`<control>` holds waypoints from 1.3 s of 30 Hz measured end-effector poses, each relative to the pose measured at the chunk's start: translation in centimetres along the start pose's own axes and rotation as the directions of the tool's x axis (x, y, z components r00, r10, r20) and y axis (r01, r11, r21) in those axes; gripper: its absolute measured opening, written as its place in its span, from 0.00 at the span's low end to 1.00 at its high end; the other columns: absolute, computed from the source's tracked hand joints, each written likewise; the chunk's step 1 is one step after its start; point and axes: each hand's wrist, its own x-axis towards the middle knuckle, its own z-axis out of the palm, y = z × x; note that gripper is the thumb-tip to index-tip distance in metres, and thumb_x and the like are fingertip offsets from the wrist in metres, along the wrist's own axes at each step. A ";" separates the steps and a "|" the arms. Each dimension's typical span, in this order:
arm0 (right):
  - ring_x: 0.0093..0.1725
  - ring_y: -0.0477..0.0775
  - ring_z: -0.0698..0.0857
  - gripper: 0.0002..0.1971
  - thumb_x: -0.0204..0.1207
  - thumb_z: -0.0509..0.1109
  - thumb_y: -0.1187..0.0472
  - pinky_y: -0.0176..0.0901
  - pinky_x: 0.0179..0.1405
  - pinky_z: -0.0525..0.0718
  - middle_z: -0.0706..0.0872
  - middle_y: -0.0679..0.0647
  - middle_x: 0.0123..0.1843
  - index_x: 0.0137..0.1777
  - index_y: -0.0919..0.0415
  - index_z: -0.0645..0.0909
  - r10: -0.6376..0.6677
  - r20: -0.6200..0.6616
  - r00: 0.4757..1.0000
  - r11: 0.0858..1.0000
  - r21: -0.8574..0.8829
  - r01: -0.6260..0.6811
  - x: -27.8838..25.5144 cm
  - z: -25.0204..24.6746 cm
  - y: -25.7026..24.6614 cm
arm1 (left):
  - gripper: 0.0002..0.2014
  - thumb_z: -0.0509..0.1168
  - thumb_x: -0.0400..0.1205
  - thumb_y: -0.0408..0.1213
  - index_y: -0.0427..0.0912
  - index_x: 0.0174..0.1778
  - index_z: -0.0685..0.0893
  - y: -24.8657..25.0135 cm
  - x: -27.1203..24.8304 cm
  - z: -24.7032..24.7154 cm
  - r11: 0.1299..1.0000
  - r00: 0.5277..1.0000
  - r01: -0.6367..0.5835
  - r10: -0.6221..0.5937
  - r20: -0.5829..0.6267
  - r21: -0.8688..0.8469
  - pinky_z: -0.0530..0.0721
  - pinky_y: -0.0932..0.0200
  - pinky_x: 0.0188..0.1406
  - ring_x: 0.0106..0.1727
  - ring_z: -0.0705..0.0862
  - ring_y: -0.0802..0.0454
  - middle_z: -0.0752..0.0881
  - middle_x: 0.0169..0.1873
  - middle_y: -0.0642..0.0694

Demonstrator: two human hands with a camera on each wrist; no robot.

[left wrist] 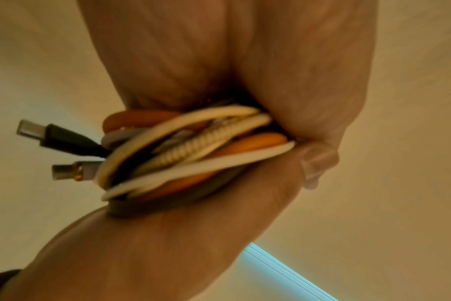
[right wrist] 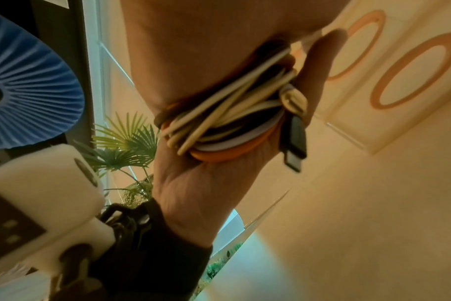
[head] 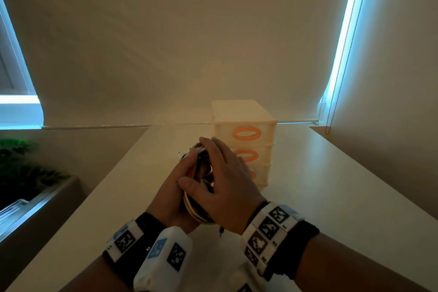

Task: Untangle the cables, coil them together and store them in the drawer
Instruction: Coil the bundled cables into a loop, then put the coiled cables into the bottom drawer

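Coil of cables (head: pixel 199 187) is sandwiched between both palms, above the near-centre of the surface (head: pixel 331 197). Left hand (head: pixel 173 197) is under and left of it, fingers (head: pixel 189 161) curled up round the far edge. Right hand (head: pixel 227 187) lies over the top and right side, fingers laid across the loops, thumb (head: pixel 189 185) hooked over the near-left rim. Wrist views agree: loops clamped flat between palm and fingers, connectors poking out loose: a black plug (left wrist: pixel 52 135) on one side, and another plug (right wrist: pixel 295 142) hanging free.

Key relation: drawer unit (head: pixel 244 140) sits just far-right of the hands, directly behind the right hand, which partly hides the lower two fronts. All three drawers look closed, orange handles (head: pixel 246 134) facing the person.

Coil's flat plane stands roughly on edge, long axis running near to far, towards the unit.

Judgement: coiling looks done, storing not begun. Right hand is nearer the handles, so it should release and pull; left alone must then hold the bundle or the loops may spring apart.
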 end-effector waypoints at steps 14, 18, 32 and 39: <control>0.77 0.47 0.72 0.34 0.82 0.65 0.40 0.46 0.74 0.75 0.69 0.47 0.80 0.85 0.42 0.59 0.002 0.195 0.981 0.969 0.242 -0.050 1.5 -1.2 1.3 | 0.20 0.60 0.86 0.52 0.44 0.56 0.94 -0.8 0.9 -0.9 1.000 0.999 -0.002 0.002 -0.034 -0.015 0.90 0.44 0.52 0.52 0.92 0.40 0.91 0.56 0.37; 0.73 0.47 0.79 0.23 0.83 0.64 0.44 0.53 0.74 0.79 0.80 0.49 0.73 0.78 0.40 0.72 0.065 0.182 0.981 0.878 0.457 -0.143 1.7 -3.1 1.8 | 0.21 0.60 0.83 0.51 0.44 0.58 0.93 -1.0 0.5 -0.1 1.000 0.999 0.013 -0.014 0.045 0.027 0.90 0.45 0.54 0.54 0.92 0.41 0.91 0.58 0.38; 0.54 0.50 0.89 0.15 0.87 0.62 0.53 0.51 0.58 0.87 0.89 0.48 0.52 0.69 0.48 0.83 0.147 0.283 0.948 0.632 0.710 -0.310 3.1 -3.4 5.4 | 0.26 0.63 0.84 0.53 0.39 0.70 0.84 -3.5 1.6 -0.8 0.989 0.992 0.123 -0.124 0.010 0.083 0.85 0.38 0.60 0.54 0.85 0.33 0.87 0.56 0.35; 0.38 0.49 0.90 0.13 0.86 0.65 0.53 0.38 0.33 0.85 0.89 0.53 0.42 0.67 0.49 0.82 0.167 0.484 0.859 0.553 0.675 -0.488 4.4 -3.3 7.1 | 0.23 0.64 0.83 0.55 0.45 0.68 0.87 -4.5 2.6 -1.6 0.979 0.979 0.202 -0.201 0.009 -0.022 0.86 0.35 0.57 0.52 0.89 0.34 0.90 0.55 0.37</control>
